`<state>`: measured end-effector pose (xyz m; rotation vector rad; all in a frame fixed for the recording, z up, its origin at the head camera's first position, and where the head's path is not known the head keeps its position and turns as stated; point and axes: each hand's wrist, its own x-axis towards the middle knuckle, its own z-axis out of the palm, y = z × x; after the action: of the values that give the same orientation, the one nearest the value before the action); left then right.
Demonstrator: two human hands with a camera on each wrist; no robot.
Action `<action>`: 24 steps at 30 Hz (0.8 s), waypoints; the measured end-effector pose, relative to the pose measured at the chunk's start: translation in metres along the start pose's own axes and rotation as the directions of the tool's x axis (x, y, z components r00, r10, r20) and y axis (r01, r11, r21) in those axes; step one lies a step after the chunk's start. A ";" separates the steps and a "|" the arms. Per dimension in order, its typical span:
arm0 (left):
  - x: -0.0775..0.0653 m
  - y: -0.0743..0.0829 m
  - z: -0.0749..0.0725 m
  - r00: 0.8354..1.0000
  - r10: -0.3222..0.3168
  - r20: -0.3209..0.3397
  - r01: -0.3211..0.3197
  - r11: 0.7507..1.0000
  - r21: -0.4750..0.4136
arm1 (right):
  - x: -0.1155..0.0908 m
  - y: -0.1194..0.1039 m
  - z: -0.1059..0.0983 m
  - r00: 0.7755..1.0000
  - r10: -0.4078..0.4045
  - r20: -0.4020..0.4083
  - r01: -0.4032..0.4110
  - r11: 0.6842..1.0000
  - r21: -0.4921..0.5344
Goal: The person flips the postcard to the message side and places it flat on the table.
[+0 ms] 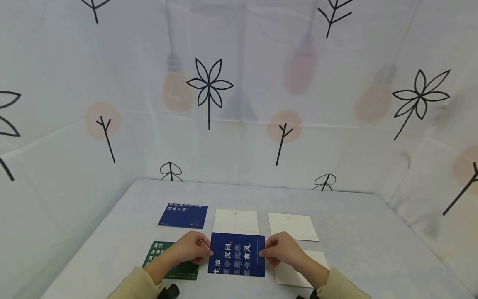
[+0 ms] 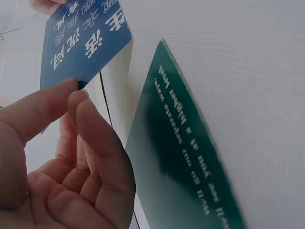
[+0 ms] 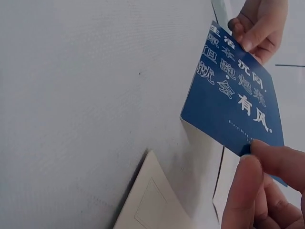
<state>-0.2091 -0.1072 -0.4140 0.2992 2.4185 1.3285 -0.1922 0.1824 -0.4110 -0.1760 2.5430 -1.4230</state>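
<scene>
A blue card [image 1: 237,255] with white Chinese writing is held up off the table between both hands. My left hand [image 1: 193,247] pinches its left edge between thumb and finger. At the opposite edge, my right hand [image 1: 284,249] pinches it the same way. In the left wrist view, a green card [image 2: 176,157] with white text lies flat below the left hand. Near the right hand lies a cream card [image 3: 155,205], partly covered by that hand and forearm in the head view.
Behind the hands, another blue card [image 1: 184,216] lies at the far left of the table [image 1: 347,232]. Beside it are a cream card [image 1: 236,221] in the middle and another cream card [image 1: 293,226] to the right. A patterned white cloth [image 1: 239,153] hangs behind the table.
</scene>
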 end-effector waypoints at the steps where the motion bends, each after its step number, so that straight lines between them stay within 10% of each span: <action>1: 0.000 0.000 0.000 1.000 -0.002 -0.004 0.002 1.000 0.002 | 0.000 0.000 0.000 1.000 0.004 0.007 -0.004 1.000 0.014; 24: 0.004 0.002 -0.004 0.999 -0.027 -0.025 0.026 0.999 -0.039 | 0.002 -0.002 -0.005 1.000 -0.005 -0.014 0.007 0.987 0.162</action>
<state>-0.2138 -0.1079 -0.4113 0.2401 2.4062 1.3735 -0.1958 0.1850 -0.4069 -0.1472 2.4247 -1.6300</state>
